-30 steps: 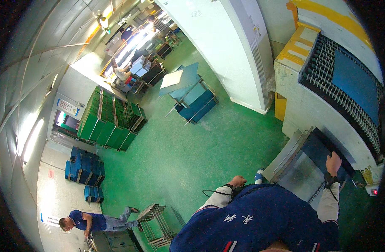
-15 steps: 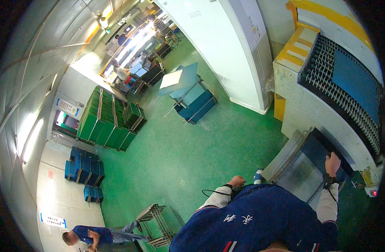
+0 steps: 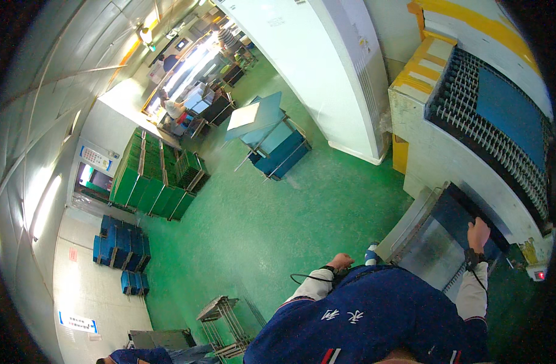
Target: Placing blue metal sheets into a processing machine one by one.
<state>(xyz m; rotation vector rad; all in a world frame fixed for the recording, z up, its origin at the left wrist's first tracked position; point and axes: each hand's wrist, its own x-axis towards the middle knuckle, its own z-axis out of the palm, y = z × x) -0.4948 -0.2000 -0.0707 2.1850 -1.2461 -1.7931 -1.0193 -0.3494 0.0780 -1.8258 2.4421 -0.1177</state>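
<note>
My right hand (image 3: 478, 233) is closed in a fist over a dark blue panel (image 3: 452, 213) at the lower right. Whether the fingers grip the panel's edge is hidden. That panel lies on a slanted grey metal rack (image 3: 428, 244) with a spring-like coil along its near side. A dark band with a cord circles my right wrist. In front of my waist, my left hand (image 3: 340, 262) hangs over the green floor, its fingers curled, with nothing visible in them. A black cord (image 3: 302, 276) loops from the left wrist.
A roller conveyor (image 3: 466, 103) carrying a blue board (image 3: 511, 115) rises at the right. Beyond stand a tall white cabinet (image 3: 314, 67) and a blue cart (image 3: 282, 156). Green racks (image 3: 150, 182) and blue bins (image 3: 123, 242) line the left. A metal stand (image 3: 223, 321) and a person (image 3: 141, 356) are lower left.
The person at the lower left has moved lower, partly out of view, and a dark grey box shape now shows there. The view has shifted slightly. My hands hold nearly the same positions.
</note>
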